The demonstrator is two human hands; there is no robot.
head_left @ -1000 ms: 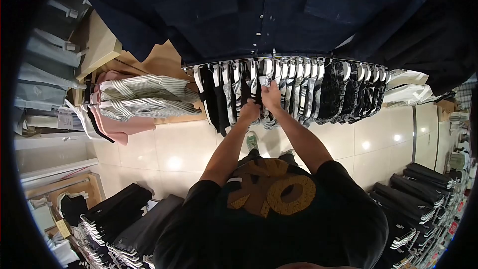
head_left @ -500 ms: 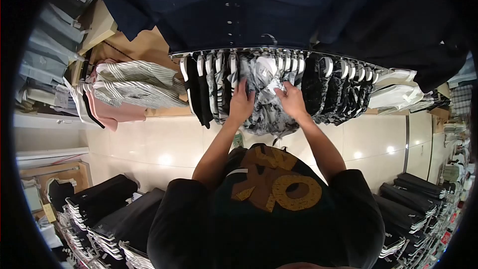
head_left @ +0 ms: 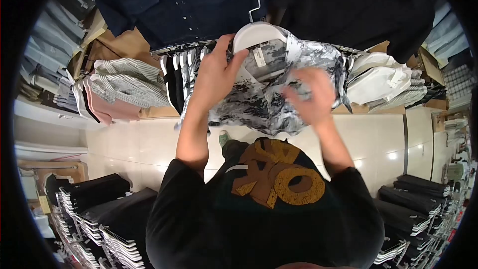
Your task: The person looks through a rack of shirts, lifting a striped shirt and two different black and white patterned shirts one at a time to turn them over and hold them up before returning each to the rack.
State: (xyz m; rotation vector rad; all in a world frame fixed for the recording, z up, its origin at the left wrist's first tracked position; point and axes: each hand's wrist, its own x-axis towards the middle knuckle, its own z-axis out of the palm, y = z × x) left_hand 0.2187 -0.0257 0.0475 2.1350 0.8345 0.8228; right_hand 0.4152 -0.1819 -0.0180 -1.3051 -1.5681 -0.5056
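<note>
A grey, black and white patterned shirt [head_left: 244,100] hangs on a white hanger [head_left: 259,34] with a metal hook, close in front of me. A white label [head_left: 259,57] shows inside its collar. My left hand [head_left: 216,74] is closed at the shirt's left shoulder beside the hanger, thumb toward the collar. Smeared by motion, my right hand [head_left: 314,94] is over the right front of the shirt; its fingers are blurred.
A navy shirt [head_left: 184,7] and a black shirt [head_left: 343,15] hang above the rail. Striped shirts [head_left: 132,87] hang at left, white shirts [head_left: 381,82] at right. Racks of black trousers [head_left: 119,211] stand at both sides behind me, on a tiled floor [head_left: 149,139].
The patterned shirt and hanger have come up and nearer to me, turned front-on. My left hand has moved to its shoulder; my right hand has shifted right.
</note>
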